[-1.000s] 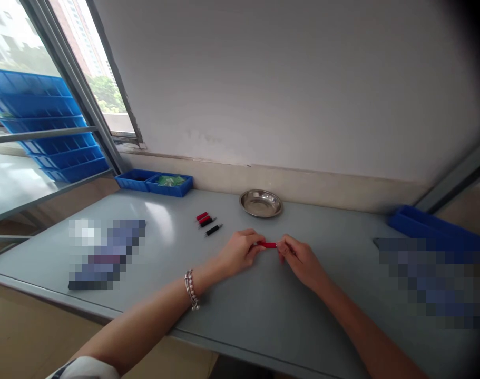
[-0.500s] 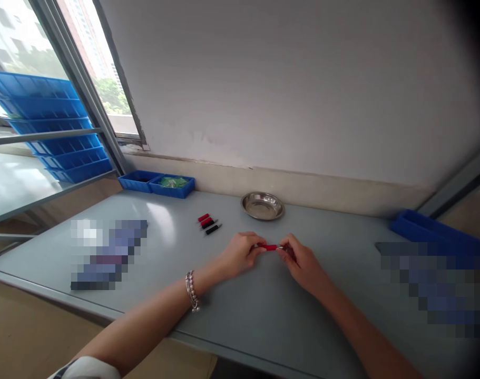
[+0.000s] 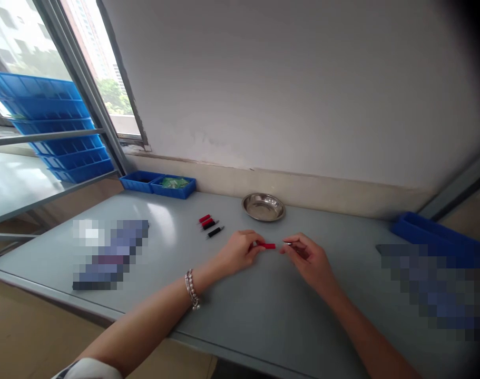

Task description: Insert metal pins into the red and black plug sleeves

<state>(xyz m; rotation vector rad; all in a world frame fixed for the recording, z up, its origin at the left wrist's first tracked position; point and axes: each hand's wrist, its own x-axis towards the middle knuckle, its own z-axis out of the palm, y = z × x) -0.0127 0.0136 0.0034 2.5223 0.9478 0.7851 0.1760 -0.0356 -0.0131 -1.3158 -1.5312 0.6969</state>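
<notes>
My left hand [image 3: 243,250] pinches a short red tube [image 3: 268,246], which points to the right over the table. My right hand [image 3: 303,255] is closed on a small silver metal piece [image 3: 288,243], held just apart from the tube's right end. Its exact kind is too small to make out. To the left of my hands lie several like pieces with thin metal ends: a red one [image 3: 204,218], another red one partly beside a black one [image 3: 209,225], and a separate black one [image 3: 215,232].
A round steel dish [image 3: 263,207] stands near the wall. Two blue bins [image 3: 172,190] sit at the back left, one with green-and-clear packets. Another blue bin [image 3: 429,229] is at the right. Blurred-out items lie on both sides; stacked blue crates [image 3: 61,126] stand by the window.
My right hand has drawn a little to the right, and the silver piece has come away from the red tube. My left hand keeps hold of the tube almost in place.
</notes>
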